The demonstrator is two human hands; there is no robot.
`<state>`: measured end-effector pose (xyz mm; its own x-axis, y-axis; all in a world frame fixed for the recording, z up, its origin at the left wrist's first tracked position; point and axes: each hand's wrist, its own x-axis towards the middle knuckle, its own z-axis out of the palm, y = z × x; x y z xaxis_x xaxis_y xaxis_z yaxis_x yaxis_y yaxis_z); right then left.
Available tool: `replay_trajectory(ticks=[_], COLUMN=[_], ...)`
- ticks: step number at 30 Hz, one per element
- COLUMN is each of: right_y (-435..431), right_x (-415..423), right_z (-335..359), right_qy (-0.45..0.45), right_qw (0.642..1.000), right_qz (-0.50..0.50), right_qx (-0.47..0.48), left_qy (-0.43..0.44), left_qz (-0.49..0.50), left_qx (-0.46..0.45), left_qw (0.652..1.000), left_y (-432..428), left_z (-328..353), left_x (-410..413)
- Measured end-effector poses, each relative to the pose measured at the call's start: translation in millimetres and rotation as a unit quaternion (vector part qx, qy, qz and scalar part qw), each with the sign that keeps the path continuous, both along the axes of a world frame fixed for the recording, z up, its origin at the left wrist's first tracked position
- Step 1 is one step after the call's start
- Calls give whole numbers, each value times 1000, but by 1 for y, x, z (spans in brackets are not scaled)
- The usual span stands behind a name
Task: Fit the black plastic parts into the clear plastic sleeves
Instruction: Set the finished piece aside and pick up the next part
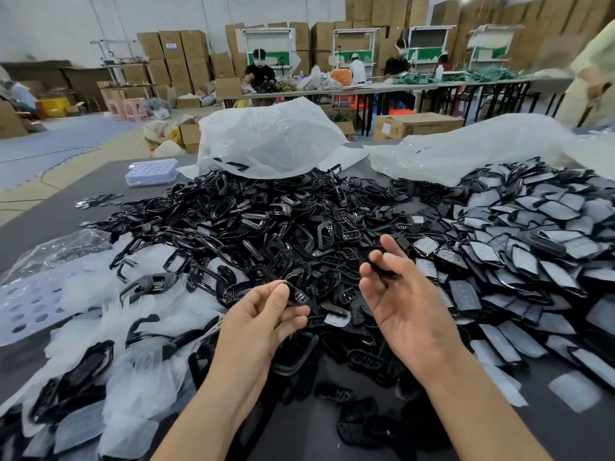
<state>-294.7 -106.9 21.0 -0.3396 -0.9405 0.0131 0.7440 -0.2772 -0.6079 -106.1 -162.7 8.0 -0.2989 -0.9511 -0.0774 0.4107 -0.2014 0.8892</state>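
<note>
Head view over a dark grey table [40, 234].

Noted left hand [263, 314] held low over the near edge of the heap of black parts [266, 221]. Thumb and forefinger pinching a small black part [297, 296] by one end; remaining left fingers [293, 322] curled beneath.

Noted right hand [402, 301] just beside it, palm up, fingers nearly straight and spread. Logged a second black part [382, 270], thin and blurred, against the right fingers close to the thumb. Cannot tell whether pinched or merely resting there. Hands apart, not touching.

Found the heap filling the middle of the table, from the hands back to a white plastic bag [269, 138] at the far middle and a second bag [466, 151] at the far right.

Left of the heap: loose clear sleeves [133, 377] in a pale drift, with several black parts lying among them.

Right of the heap: sleeved parts [532, 247] spread in overlapping layers out toward the table edge.

Also logged:
- a clear tray [152, 172] with rows of round wells at the far left corner
- a scatter of small round discs [100, 199] near the tray
- a perforated sheet [26, 311] at the left edge

Beyond the table: stacked cartons [179, 51], long work tables, seated people.
</note>
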Motion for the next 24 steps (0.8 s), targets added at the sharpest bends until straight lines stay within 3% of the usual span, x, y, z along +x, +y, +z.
replay_trajectory(ticks=[10,18,24], right_y=[-9,-6,-2], right_x=[19,35,37], right_z=[-10,-20,-14], right_qy=[188,294,318], right_qw=[980,948,938], right_qz=[5,115,136], right_qx=[65,29,27], left_qy=[51,-8,-46], left_qz=[-36,8,18], left_qx=[21,-47,-90], left_qw=[998,999,995], left_y=[5,6,7], left_z=[5,0,-4], left_x=[-2,-8,-6])
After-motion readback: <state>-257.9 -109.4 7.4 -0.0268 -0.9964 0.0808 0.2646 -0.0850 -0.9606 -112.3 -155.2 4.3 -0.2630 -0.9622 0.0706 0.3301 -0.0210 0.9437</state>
